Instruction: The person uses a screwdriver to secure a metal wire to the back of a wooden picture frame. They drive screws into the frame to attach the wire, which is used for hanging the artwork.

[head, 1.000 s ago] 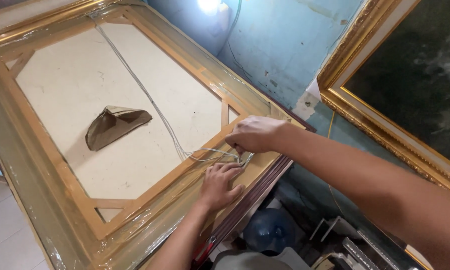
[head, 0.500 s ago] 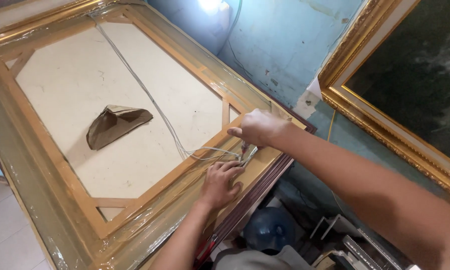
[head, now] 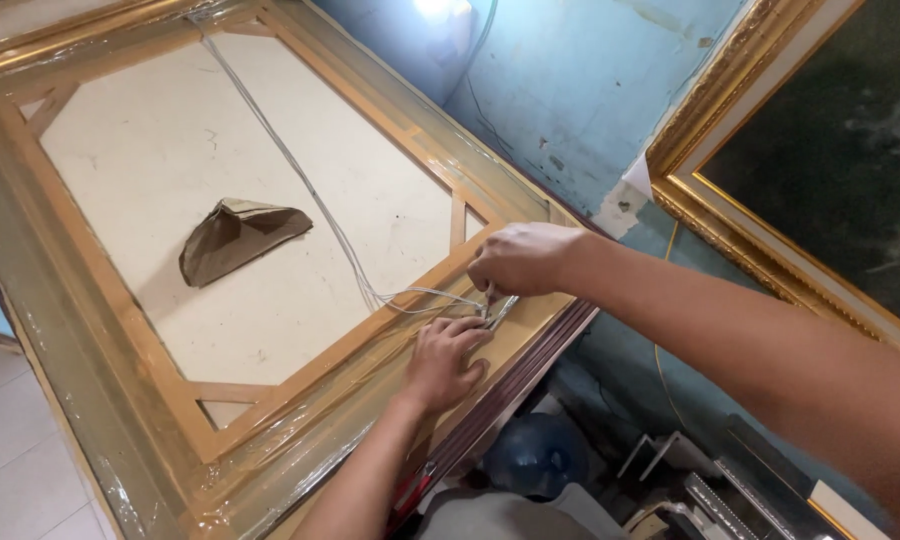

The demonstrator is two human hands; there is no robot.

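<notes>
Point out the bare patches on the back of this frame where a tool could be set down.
Free: pale backing between wire and left stretcher bar; also below folded brown paper. Crowded: the corner where left hand and right hand work.

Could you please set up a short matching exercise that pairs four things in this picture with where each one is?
1. crumpled brown paper piece
2. thin white hanging wire
3. ornate gold picture frame
4. left hand

A. leaning against the blue wall at right
B. pressed flat on the wrapped frame edge
C. lying on the cream canvas back
D. running across the canvas to the hands

Pairs: 1-C, 2-D, 3-A, 4-B
</notes>
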